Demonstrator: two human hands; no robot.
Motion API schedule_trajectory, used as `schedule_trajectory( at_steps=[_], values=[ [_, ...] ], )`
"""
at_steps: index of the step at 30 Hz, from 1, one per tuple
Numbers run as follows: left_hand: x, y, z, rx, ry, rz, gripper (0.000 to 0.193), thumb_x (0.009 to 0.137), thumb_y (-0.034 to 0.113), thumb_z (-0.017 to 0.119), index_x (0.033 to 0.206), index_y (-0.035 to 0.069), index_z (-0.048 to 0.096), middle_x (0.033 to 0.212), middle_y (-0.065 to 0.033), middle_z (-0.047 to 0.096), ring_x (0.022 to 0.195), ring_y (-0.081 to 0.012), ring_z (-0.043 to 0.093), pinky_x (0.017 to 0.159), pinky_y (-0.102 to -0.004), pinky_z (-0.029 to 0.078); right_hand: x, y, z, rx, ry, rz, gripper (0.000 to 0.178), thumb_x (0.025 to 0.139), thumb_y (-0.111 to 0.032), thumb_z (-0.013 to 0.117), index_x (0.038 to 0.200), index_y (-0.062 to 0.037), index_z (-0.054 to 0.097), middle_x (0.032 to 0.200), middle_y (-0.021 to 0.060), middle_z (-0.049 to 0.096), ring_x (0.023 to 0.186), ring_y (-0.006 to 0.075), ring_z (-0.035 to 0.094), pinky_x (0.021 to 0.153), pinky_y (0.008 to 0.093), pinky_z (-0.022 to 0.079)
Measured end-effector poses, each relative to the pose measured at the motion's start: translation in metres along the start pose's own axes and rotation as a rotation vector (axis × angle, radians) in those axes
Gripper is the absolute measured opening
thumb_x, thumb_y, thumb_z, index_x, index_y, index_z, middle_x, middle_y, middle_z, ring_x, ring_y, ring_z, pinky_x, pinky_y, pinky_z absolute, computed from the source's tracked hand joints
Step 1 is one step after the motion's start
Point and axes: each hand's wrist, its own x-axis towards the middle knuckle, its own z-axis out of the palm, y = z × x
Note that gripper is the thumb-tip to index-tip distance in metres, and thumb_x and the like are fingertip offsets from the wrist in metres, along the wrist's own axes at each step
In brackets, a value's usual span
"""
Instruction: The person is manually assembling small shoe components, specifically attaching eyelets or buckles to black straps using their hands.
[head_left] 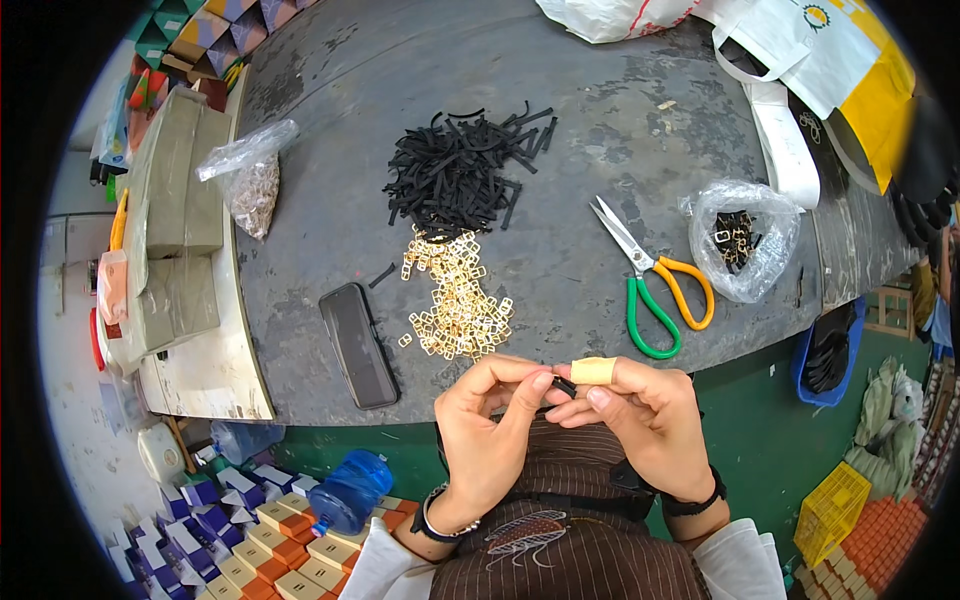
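Note:
My left hand [488, 425] and my right hand [640, 410] meet in front of my chest, just below the table's near edge. Together they pinch a small black strap piece [562, 385] between fingertips; whether a buckle is on it is hidden. A tan bandage [593, 370] wraps my right index finger. On the grey table [400, 120] just beyond the hands lies a heap of small gold buckles [458, 295]. Behind it sits a pile of black strap pieces [462, 170].
A black phone [358, 345] lies left of the buckles. Scissors with one green and one orange handle [650, 285] lie to the right, beside a clear bag of dark parts [742, 240]. Another clear bag [250, 180] sits at the left by taped boxes [175, 200]. A blue water jug [352, 490] stands on the floor.

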Motion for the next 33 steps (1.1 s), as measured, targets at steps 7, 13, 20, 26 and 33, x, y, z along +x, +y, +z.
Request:
schedule_trajectory(
  at_steps=[7,13,20,26,33],
  values=[
    [-0.002,0.001,0.004,0.040,0.051,0.018,0.009,0.089,0.007,0.061,0.090,-0.002,0.060,0.087,-0.0072,0.063,0.070,-0.0096,0.062,0.057,-0.0186,0.044,0.000,0.000,-0.001,0.030,-0.024,0.015,0.024,0.092,0.003,0.049,0.114,0.0117,0.055,0.102,0.0181,0.064,0.094,0.0222,0.065,0.081,0.0305,0.056],
    [-0.002,0.004,0.002,0.027,0.041,0.034,0.008,0.087,0.004,0.062,0.089,-0.003,0.062,0.085,-0.0074,0.063,0.066,-0.0072,0.056,0.056,-0.0185,0.044,0.001,0.002,-0.002,-0.017,0.038,0.044,0.022,0.088,0.002,0.055,0.108,0.0107,0.058,0.094,0.0157,0.067,0.086,0.0199,0.068,0.074,0.0274,0.057],
    [-0.002,0.007,-0.007,-0.016,-0.037,-0.027,0.008,0.086,0.002,0.064,0.089,-0.005,0.065,0.085,-0.0089,0.065,0.076,-0.0111,0.063,0.067,-0.0222,0.051,0.001,0.004,-0.001,-0.109,0.049,0.017,0.017,0.084,0.002,0.062,0.099,0.0100,0.062,0.088,0.0140,0.069,0.079,0.0172,0.069,0.066,0.0247,0.057],
    [-0.002,0.004,-0.007,-0.087,-0.073,-0.049,0.009,0.086,0.002,0.064,0.090,-0.005,0.066,0.084,-0.0087,0.065,0.073,-0.0098,0.061,0.063,-0.0210,0.051,0.001,0.002,0.000,-0.147,0.058,0.037,0.018,0.081,0.001,0.066,0.097,0.0094,0.063,0.085,0.0138,0.069,0.076,0.0160,0.069,0.064,0.0231,0.056],
    [-0.003,0.004,-0.007,-0.046,-0.038,-0.043,0.008,0.086,0.001,0.064,0.090,-0.005,0.066,0.085,-0.0080,0.065,0.072,-0.0099,0.062,0.063,-0.0213,0.052,0.002,-0.007,0.011,-0.193,0.183,-0.022,0.022,0.077,0.000,0.072,0.093,0.0071,0.059,0.079,0.0119,0.069,0.073,0.0166,0.069,0.064,0.0230,0.056]
  ],
)
